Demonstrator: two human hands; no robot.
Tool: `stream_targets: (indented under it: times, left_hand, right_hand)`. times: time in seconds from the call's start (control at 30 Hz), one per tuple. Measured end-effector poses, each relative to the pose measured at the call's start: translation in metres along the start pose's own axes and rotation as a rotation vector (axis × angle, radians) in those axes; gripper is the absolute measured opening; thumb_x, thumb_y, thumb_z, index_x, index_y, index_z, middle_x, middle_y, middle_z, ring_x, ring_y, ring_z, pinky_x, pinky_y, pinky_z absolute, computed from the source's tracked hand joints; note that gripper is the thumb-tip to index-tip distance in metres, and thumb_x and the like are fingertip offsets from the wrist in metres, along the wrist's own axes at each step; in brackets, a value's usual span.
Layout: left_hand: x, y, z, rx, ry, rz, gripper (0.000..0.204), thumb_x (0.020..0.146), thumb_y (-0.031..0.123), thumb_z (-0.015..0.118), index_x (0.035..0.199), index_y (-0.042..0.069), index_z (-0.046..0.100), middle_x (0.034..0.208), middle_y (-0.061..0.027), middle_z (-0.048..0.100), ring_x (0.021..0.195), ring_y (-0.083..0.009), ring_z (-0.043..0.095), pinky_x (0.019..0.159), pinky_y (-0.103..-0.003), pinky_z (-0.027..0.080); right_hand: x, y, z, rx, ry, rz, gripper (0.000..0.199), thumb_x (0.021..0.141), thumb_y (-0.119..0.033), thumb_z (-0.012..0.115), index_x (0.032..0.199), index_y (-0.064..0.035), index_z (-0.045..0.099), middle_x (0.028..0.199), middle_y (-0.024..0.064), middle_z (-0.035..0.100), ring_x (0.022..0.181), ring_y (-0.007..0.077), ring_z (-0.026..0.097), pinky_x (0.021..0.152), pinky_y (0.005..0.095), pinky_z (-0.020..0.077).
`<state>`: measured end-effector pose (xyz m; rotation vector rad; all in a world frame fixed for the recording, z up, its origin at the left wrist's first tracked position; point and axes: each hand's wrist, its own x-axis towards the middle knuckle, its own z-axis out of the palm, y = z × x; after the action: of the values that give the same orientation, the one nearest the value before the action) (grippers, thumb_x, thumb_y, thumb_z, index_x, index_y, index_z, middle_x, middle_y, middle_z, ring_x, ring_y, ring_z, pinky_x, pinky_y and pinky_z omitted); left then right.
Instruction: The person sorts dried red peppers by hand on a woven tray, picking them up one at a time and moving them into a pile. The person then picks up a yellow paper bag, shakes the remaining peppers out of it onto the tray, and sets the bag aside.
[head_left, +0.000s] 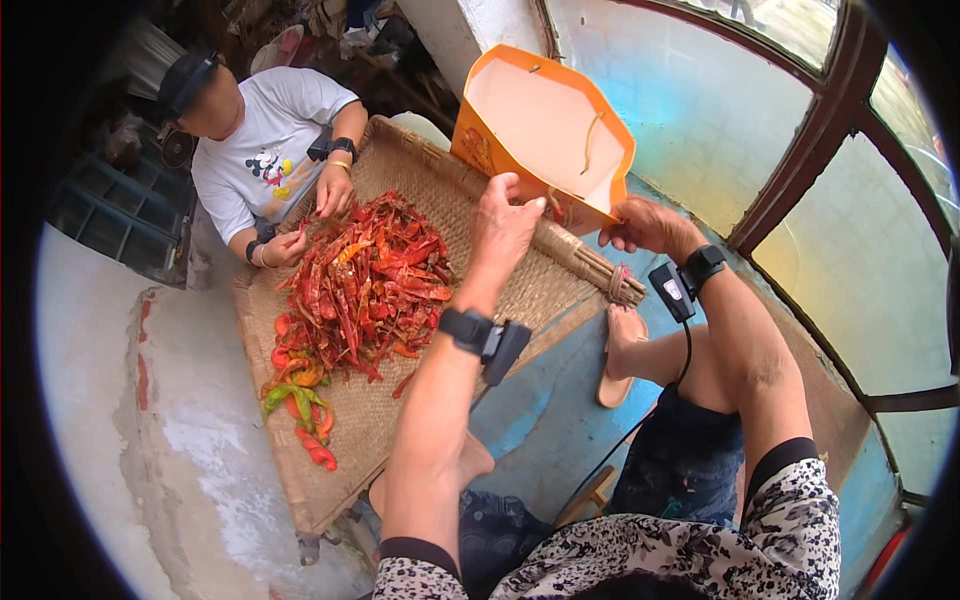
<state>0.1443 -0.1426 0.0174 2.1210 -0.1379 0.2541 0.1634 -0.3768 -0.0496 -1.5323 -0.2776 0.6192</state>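
My left hand (503, 228) is raised over the woven tray, its fingers drawn together beside the near wall of an orange paper gift bag (487, 130). A small reddish bit shows by its fingertips; I cannot tell whether it is held or part of the bag. At the bag's near right corner, my right hand (648, 224) has its fingers curled on the edge. The bag stands with its pale inside showing and a cord handle hanging in it. A heap of dried red chili peppers (365, 280) lies on the woven tray (360, 425), left of my left hand.
Across the tray a co-worker (270, 140) in a white shirt has both hands at the heap's far edge. Fresh green and red peppers (305, 400) lie at its near left. Framed glass panes (690, 120) rise on the right; a plastered wall (190, 400) stands left.
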Motion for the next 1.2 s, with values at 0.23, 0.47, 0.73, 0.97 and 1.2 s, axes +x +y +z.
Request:
stream_targets:
  times: [0.23,0.47,0.73,0.97,1.2]
  left_hand:
    - [0.008,-0.001,0.039,0.039,0.082,-0.102,0.017,0.08,0.014,0.066,0.089,0.0,0.061,0.089,-0.0151,0.067,0.083,-0.0265,0.066,0.079,-0.038,0.05]
    - [-0.006,0.023,0.033,0.208,-0.121,0.231,0.025,0.084,0.025,0.066,0.085,0.001,0.059,0.082,-0.0126,0.061,0.074,-0.0256,0.06,0.072,-0.037,0.049]
    - [-0.015,0.019,0.04,0.285,-0.114,0.427,0.018,0.077,0.012,0.071,0.086,0.003,0.058,0.08,-0.0134,0.059,0.073,-0.031,0.059,0.067,-0.041,0.049]
    - [-0.011,0.046,0.041,-0.41,0.103,0.275,0.018,0.087,0.013,0.069,0.098,0.001,0.061,0.089,0.0004,0.061,0.078,-0.0074,0.055,0.075,-0.021,0.047]
    - [0.008,0.017,0.061,-0.044,-0.013,0.088,0.037,0.084,0.009,0.065,0.117,-0.002,0.051,0.109,-0.0146,0.06,0.098,-0.0213,0.062,0.082,-0.03,0.051]
  right_hand:
    - [-0.01,-0.001,0.012,-0.328,-0.221,-0.216,0.03,0.092,-0.02,0.037,0.09,0.0016,0.058,0.072,0.0066,0.063,0.054,0.0116,0.058,0.048,0.0246,0.0487]
    - [0.009,0.03,0.014,0.315,-0.163,0.048,0.024,0.091,-0.02,0.041,0.095,-0.0001,0.054,0.074,0.009,0.06,0.057,0.0136,0.057,0.05,0.0268,0.0488]
    - [-0.002,0.019,0.016,-0.238,-0.125,-0.322,0.018,0.087,-0.015,0.045,0.095,-0.0019,0.055,0.076,0.0079,0.061,0.059,0.0154,0.058,0.051,0.0289,0.0489]
    - [0.01,0.061,-0.021,0.243,0.16,0.109,0.009,0.081,-0.006,0.056,0.078,0.0011,0.061,0.07,0.0172,0.068,0.061,0.0199,0.069,0.055,0.0307,0.0572]
    - [0.02,0.106,-0.045,-0.314,0.114,-0.201,0.023,0.086,-0.019,0.054,0.079,0.0023,0.056,0.069,0.0123,0.065,0.059,0.0184,0.067,0.054,0.0294,0.056]
